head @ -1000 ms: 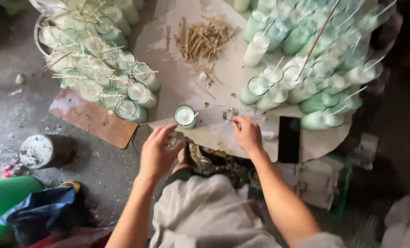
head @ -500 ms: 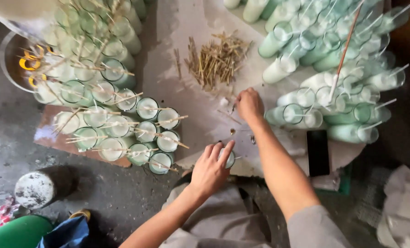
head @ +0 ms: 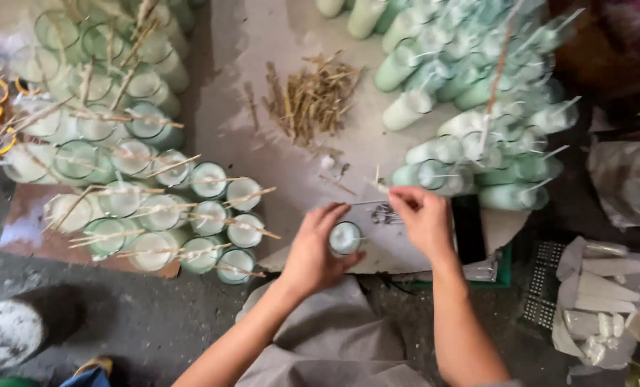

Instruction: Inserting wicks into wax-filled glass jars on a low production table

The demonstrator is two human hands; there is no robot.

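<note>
Gripping a small wax-filled glass [head: 345, 238] at the near edge of the white board [head: 277, 172], the left hand [head: 313, 254] curls around it while the right hand [head: 424, 218] pinches a thin stick [head: 377, 185] just beyond.

The left hand [head: 311, 252] covers most of the wall of the small glass [head: 345, 238] at the near edge of the worktop [head: 263, 107]; only its pale top shows. What the right hand [head: 424, 218] pinches is too thin to identify, possibly a wick. The small dark heap [head: 384, 213] beside it is too small to resolve. Glasses at the far edge [head: 349, 11] are cut off by the top of the frame (as is the white-topped round container [head: 8, 333] at the lower left). The right-hand glass cluster [head: 478, 93] is motion-blurred.
</note>
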